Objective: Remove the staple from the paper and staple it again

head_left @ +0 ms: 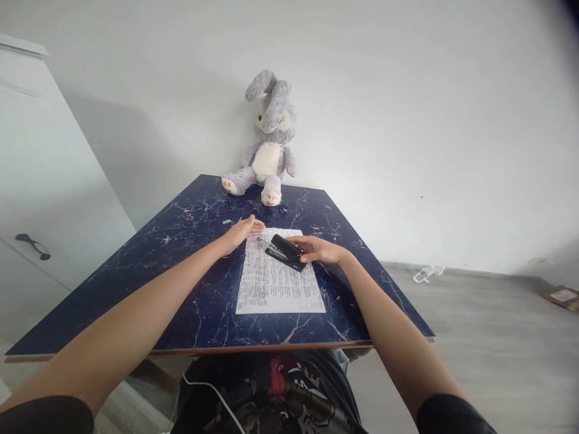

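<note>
A printed sheet of paper [275,298] lies on the dark blue table. Over its upper part is a black stapler [286,253], tilted, with its metal tip pointing to the upper left. My right hand [316,248] holds the stapler by its right end, thumb in front and fingers behind. At the sheet's upper left corner, my left hand [244,231] rests with fingers stretched out and nothing gripped. Just behind it on the table sits a small greyish strip [227,221], too small to name surely.
A grey plush rabbit [270,158] sits at the back of the blue marbled table [199,283], near the wall. A white cabinet [49,181] stands at left. On the floor at right are a clear plastic item [427,273] and a brown package [561,296]. A white cable [217,395] crosses my lap.
</note>
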### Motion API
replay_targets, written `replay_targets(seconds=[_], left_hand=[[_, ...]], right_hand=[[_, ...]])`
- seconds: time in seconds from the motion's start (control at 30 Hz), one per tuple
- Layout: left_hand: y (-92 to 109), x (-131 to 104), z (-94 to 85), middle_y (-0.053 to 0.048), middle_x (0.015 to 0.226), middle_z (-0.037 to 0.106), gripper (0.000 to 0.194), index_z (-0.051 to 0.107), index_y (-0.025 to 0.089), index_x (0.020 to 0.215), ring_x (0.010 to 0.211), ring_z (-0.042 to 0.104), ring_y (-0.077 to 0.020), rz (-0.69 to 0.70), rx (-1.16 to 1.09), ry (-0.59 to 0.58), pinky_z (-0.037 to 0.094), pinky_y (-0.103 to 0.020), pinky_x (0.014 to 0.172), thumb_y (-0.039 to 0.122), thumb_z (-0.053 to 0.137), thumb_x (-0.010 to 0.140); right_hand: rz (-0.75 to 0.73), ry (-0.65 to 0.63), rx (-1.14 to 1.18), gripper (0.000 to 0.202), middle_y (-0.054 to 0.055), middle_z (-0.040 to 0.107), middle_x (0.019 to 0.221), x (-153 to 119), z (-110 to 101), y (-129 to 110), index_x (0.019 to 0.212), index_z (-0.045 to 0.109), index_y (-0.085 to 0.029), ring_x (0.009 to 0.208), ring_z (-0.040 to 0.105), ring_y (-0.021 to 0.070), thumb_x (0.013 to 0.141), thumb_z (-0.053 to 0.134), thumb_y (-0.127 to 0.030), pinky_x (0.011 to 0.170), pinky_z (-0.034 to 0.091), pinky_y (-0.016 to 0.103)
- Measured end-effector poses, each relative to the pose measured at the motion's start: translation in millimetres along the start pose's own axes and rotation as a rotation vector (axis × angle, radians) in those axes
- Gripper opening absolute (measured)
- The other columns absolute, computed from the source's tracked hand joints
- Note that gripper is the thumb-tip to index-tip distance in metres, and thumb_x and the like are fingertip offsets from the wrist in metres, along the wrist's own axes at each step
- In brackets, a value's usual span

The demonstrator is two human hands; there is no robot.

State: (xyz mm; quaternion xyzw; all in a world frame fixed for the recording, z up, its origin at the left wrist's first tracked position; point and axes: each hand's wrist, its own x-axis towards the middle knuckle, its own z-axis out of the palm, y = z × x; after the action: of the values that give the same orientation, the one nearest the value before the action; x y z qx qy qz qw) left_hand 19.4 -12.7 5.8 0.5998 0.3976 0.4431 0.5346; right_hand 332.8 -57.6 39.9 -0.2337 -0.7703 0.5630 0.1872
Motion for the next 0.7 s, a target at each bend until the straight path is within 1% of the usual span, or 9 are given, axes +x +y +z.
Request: replay_targets(seconds=[0.1, 0.2, 0.23, 0.3, 0.37, 0.47, 0.53, 0.63, 0.7], left_hand=[[0.5, 0.2, -0.4, -0.016, 0.119, 0.077, 0.062, 0.074, 0.016, 0.102, 0.120, 0.070, -0.0295, 0.013, 0.015, -0.006, 0.048, -0.046, 0.115, 0.075, 0.055, 0.095], [1.1, -0.3, -0.4, -0.016, 0.118, 0.077, 0.061, 0.075, 0.016, 0.101, 0.120, 0.070, -0.0300, 0.018, 0.020, -0.014, 0.047, -0.047, 0.115, 0.074, 0.058, 0.094], [1.6, -0.7, -0.2, -0.016, 0.117, 0.077, 0.060, 0.076, 0.016, 0.100, 0.120, 0.070, -0.0301, 0.021, 0.023, -0.018, 0.047, -0.047, 0.115, 0.074, 0.058, 0.094], [2.7, -1.5, 0.2, -0.015, 0.117, 0.078, 0.059, 0.076, 0.016, 0.100, 0.121, 0.070, -0.0301, 0.030, 0.030, -0.028, 0.047, -0.046, 0.116, 0.073, 0.060, 0.094], [3.8, -2.3, 0.8, -0.015, 0.116, 0.078, 0.058, 0.076, 0.017, 0.099, 0.122, 0.069, -0.0302, 0.031, 0.034, -0.024, 0.047, -0.046, 0.116, 0.072, 0.060, 0.094], [5.1, -3.2, 1.9, -0.015, 0.119, 0.077, 0.055, 0.076, 0.016, 0.099, 0.124, 0.069, -0.0305, 0.026, 0.013, 0.009, 0.047, -0.046, 0.116, 0.068, 0.059, 0.097], [5.6, -3.8, 2.7, -0.015, 0.122, 0.076, 0.049, 0.076, 0.016, 0.101, 0.121, 0.070, -0.0301, 0.013, -0.051, 0.004, 0.048, -0.048, 0.115, 0.062, 0.060, 0.098], [7.0, -4.9, 3.9, -0.015, 0.118, 0.078, 0.034, 0.076, 0.017, 0.102, 0.111, 0.075, -0.0289, -0.055, -0.232, -0.057, 0.052, -0.049, 0.111, 0.048, 0.065, 0.099], [8.9, -5.8, 4.7, -0.016, 0.114, 0.080, 0.030, 0.077, 0.016, 0.103, 0.110, 0.076, -0.0295, -0.123, -0.331, -0.124, 0.054, -0.049, 0.111, 0.044, 0.065, 0.100]], right_hand=[[-0.014, -0.002, -0.099, 0.077, 0.014, 0.061, 0.145, -0.3, 4.9, -5.8, 0.153, 0.055, -0.020, 0.128, 0.060, 0.0315, 0.088, 0.082, -0.052, 0.109, 0.048, 0.048], [-0.044, 0.029, -0.326, 0.077, 0.014, 0.061, 0.142, 3.6, 13.7, -9.3, 0.149, 0.056, -0.019, 0.123, 0.061, 0.0308, 0.085, 0.083, -0.052, 0.103, 0.050, 0.044], [-0.046, 0.064, -0.431, 0.072, 0.014, 0.062, 0.136, 5.9, 16.9, -9.5, 0.144, 0.058, -0.017, 0.118, 0.062, 0.0304, 0.084, 0.084, -0.049, 0.101, 0.051, 0.044], [-0.052, 0.146, -0.608, 0.055, 0.013, 0.066, 0.120, 11.3, 22.9, -8.5, 0.129, 0.064, -0.015, 0.105, 0.063, 0.0286, 0.083, 0.082, -0.039, 0.096, 0.051, 0.044], [-0.092, 0.199, -0.680, 0.041, 0.010, 0.066, 0.112, 16.0, 27.3, -6.7, 0.120, 0.065, -0.014, 0.100, 0.062, 0.0272, 0.083, 0.075, -0.028, 0.094, 0.052, 0.043], [-0.197, 0.255, -0.715, 0.046, 0.010, 0.065, 0.118, 19.1, 31.5, -5.3, 0.128, 0.063, -0.016, 0.106, 0.063, 0.0278, 0.082, 0.064, -0.016, 0.097, 0.052, 0.042], [-0.266, 0.339, -0.794, 0.054, 0.012, 0.063, 0.126, 18.6, 33.7, -5.6, 0.136, 0.060, -0.017, 0.113, 0.062, 0.0284, 0.083, 0.057, -0.010, 0.101, 0.052, 0.043], [-0.316, 0.448, -1.032, 0.063, 0.014, 0.059, 0.137, 16.1, 36.8, -7.1, 0.145, 0.058, -0.020, 0.125, 0.057, 0.0293, 0.085, 0.048, -0.001, 0.106, 0.050, 0.047], [-0.311, 0.463, -1.215, 0.065, 0.014, 0.059, 0.139, 14.7, 38.4, -8.2, 0.146, 0.059, -0.021, 0.133, 0.052, 0.0305, 0.088, 0.043, 0.004, 0.107, 0.048, 0.049]])
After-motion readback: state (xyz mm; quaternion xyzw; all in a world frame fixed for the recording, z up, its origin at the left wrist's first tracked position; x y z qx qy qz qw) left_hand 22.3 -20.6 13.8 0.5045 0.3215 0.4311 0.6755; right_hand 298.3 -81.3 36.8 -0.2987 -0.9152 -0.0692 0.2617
